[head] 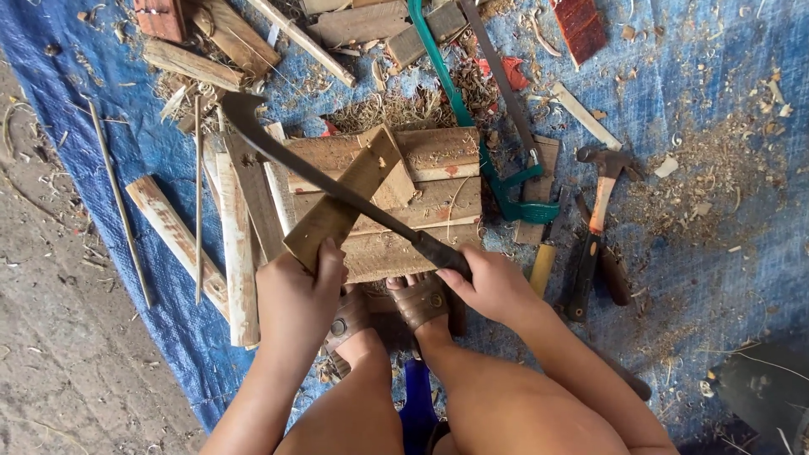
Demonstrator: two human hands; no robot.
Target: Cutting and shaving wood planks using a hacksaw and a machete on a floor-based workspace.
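your left hand [295,291] grips the wood strip [341,202], right hand [493,282] clenches the machete [329,181] resting on it, barely cut.

We are looking at a makeshift woodworking spot: a blue tarp [716,253] on the ground, wood offcuts [238,253], shavings [388,109], a hammer [600,198].

Two hands show, the left hand [297,291] and the right hand [493,285]. There is one long curved blade [320,179], one wooden slat [341,206] held on edge, one green-framed saw [484,160], one hammer [597,221] and one blue tarp [716,219]. Two sandalled feet [419,301] show. Loose wood strips number too many to count exactly.
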